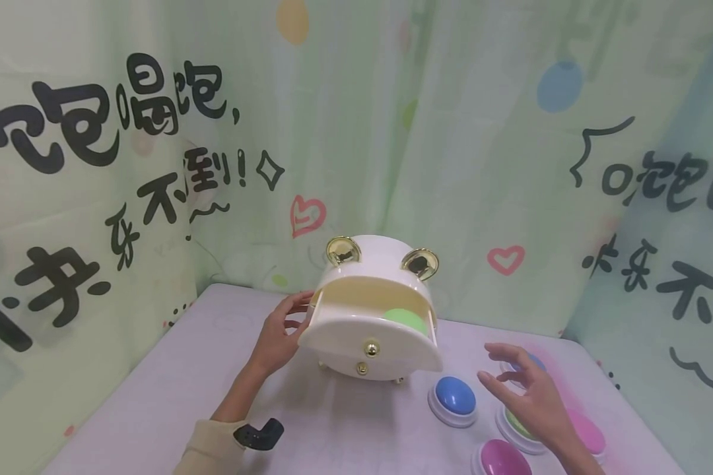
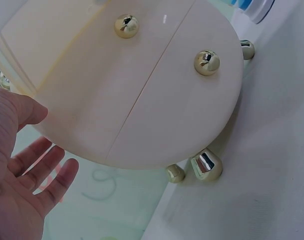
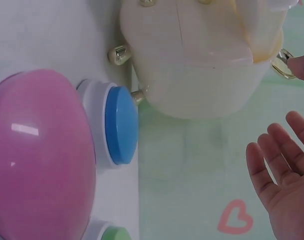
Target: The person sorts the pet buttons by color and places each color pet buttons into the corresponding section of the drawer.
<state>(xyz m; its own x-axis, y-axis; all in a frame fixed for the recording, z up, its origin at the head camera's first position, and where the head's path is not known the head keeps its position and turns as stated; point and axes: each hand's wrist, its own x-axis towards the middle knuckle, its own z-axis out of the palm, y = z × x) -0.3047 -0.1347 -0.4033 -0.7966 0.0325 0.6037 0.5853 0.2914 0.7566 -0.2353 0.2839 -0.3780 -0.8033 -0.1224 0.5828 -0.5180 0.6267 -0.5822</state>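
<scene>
A white rounded box (image 1: pixel 377 247) with two gold ear-like rings stands at the middle of the table on gold feet. Its upper drawer (image 1: pixel 333 338) is pulled out, and a light green rounded thing (image 1: pixel 405 319) shows inside. Each drawer front bears a gold knob (image 2: pixel 127 26). My left hand (image 1: pixel 276 340) is at the box's left side; in the left wrist view its thumb lies at the drawer's edge and its fingers extend loosely below. My right hand (image 1: pixel 531 396) hovers to the right, over several push buttons, with relaxed fingers and nothing in them.
A blue button (image 1: pixel 455 396) with a white base sits in front of the box's right side. Around my right hand are a magenta button (image 1: pixel 505 458), a pink button (image 1: pixel 587 432), a green button (image 1: pixel 518 425) and another blue one. Printed curtains (image 1: pixel 356 132) hang behind the table.
</scene>
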